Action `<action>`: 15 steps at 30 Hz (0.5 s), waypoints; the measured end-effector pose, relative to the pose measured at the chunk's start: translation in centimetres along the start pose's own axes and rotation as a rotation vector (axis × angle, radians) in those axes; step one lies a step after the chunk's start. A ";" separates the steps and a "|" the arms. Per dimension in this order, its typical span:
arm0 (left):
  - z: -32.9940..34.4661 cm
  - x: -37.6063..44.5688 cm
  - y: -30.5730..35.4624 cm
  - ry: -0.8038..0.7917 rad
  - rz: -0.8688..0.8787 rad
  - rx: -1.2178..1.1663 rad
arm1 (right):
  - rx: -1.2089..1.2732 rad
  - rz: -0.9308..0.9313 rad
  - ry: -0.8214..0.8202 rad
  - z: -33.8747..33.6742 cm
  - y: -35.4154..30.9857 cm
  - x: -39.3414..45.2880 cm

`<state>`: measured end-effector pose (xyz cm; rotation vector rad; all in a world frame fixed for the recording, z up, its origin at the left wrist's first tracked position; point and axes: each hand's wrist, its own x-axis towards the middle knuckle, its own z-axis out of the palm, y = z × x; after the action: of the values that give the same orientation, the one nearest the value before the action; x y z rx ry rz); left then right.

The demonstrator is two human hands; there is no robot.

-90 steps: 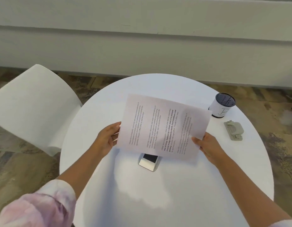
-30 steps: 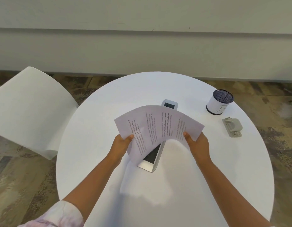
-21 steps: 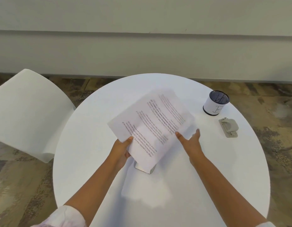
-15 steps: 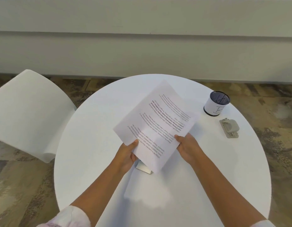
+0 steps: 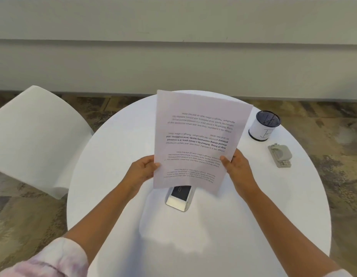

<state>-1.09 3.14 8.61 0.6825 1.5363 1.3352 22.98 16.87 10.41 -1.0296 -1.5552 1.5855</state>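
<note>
A printed sheet of paper (image 5: 197, 136) is held up above the round white table (image 5: 273, 206), long side running away from me, its text upside down. My left hand (image 5: 142, 169) pinches its lower left edge with the thumb on the printed face. My right hand (image 5: 236, 164) pinches the lower right edge the same way. Under the sheet lies a white device with a dark screen (image 5: 179, 196); a paper clip rests on it, and its far part is hidden by the paper.
A white cup with a dark mesh rim (image 5: 264, 127) stands at the table's right back. A grey hole punch (image 5: 280, 155) lies in front of it. A white chair (image 5: 33, 134) stands left of the table. A pale wall runs behind.
The sheet has been turned from lying sideways across my view to standing lengthwise and raised. Both hands shifted their grip to its near end, the right one briefly letting go.
</note>
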 end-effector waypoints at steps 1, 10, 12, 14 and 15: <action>0.5 0.0 0.5 0.032 0.046 0.030 | -0.005 -0.017 0.001 0.2 -0.1 -0.1; 3.6 -0.4 3.2 0.183 0.232 0.080 | -0.135 -0.105 -0.023 0.8 -0.5 0.4; 3.9 -0.5 3.0 0.181 0.228 0.068 | -0.169 -0.099 -0.023 0.9 0.1 0.3; 4.2 -0.7 2.9 0.193 0.241 0.047 | -0.168 -0.100 -0.006 1.1 0.3 0.1; 4.4 -0.7 2.9 0.200 0.249 0.045 | -0.163 -0.104 0.007 1.2 0.2 0.0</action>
<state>2.64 5.07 11.77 0.8095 1.6862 1.5984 21.89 16.27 10.13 -1.0218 -1.7274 1.4016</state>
